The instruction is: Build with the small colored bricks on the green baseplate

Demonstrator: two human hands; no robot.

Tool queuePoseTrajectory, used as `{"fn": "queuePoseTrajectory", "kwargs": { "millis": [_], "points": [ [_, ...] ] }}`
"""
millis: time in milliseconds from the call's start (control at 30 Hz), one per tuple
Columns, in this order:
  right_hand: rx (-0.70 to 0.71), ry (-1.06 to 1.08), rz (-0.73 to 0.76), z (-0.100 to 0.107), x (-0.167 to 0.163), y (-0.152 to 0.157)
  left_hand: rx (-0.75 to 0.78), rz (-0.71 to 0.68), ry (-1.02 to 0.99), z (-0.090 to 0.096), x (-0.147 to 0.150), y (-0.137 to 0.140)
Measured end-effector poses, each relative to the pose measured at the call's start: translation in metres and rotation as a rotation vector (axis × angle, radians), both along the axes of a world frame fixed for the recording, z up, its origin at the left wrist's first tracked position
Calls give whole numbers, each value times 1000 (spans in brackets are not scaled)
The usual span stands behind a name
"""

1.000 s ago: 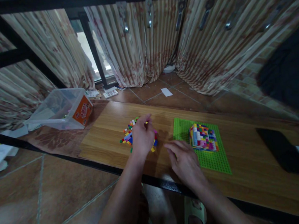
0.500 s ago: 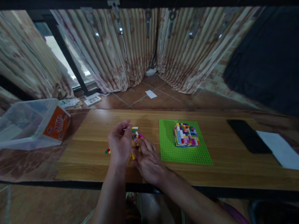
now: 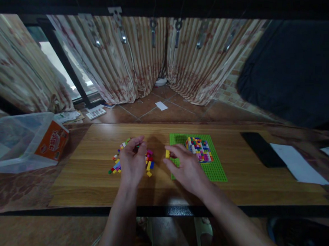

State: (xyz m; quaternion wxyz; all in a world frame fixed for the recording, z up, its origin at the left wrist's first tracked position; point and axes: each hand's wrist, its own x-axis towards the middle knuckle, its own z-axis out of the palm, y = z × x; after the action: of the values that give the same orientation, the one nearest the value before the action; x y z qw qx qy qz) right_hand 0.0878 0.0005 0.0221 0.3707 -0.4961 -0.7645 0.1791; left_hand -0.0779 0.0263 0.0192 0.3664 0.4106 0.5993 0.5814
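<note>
My right hand [image 3: 185, 166] pinches a small yellow toy brick [image 3: 167, 153] between thumb and fingertips, held above the table by the baseplate's left edge. My left hand [image 3: 132, 158] is over a pile of loose coloured bricks [image 3: 117, 166], its fingers loosely curled and the thumb apart from them; I see nothing held there. Part of the pile is hidden beneath this hand. On the green studded baseplate [image 3: 217, 173] stands a block built of multicoloured bricks [image 3: 200, 150], just beyond my right hand.
A clear plastic bin [image 3: 16, 167] with an orange label stands left of the wooden board [image 3: 81, 183]. To the right lie a black flat object [image 3: 262, 148] and a white sheet [image 3: 297, 163]. Curtains [image 3: 133, 65] hang behind the table.
My right hand has moved right, away from the pile, with a yellow brick in its fingertips. My left hand stays over the pile. The whole view has shifted slightly.
</note>
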Motion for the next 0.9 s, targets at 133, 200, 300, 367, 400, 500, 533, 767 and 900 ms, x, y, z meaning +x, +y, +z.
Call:
{"fn": "queuePoseTrajectory", "kwargs": {
  "millis": [133, 200, 300, 367, 400, 500, 533, 767, 900],
  "points": [
    [72, -88, -138, 6, 43, 8, -2, -255, 169, -8, 27, -6],
    [80, -145, -165, 2, 59, 11, -5, -373, 235, -12, 44, -11],
    [75, -223, -146, -6, 72, 14, -3, -509, 316, -14, 65, -17],
    [89, -273, -125, -10, 76, 15, -4, -565, 352, -14, 74, -19],
    [97, -298, -117, -11, 76, 15, -2, -585, 365, -14, 77, -19],
    [97, -348, -99, -11, 75, 16, 22, -632, 398, -13, 83, -19],
    [96, -354, -103, -10, 75, 16, 31, -644, 411, -14, 84, -18],
    [72, -333, -148, -12, 75, 18, 55, -675, 478, -19, 89, -18],
    [51, -273, -196, -16, 79, 18, 36, -675, 515, -20, 92, -18]
  ]
}}
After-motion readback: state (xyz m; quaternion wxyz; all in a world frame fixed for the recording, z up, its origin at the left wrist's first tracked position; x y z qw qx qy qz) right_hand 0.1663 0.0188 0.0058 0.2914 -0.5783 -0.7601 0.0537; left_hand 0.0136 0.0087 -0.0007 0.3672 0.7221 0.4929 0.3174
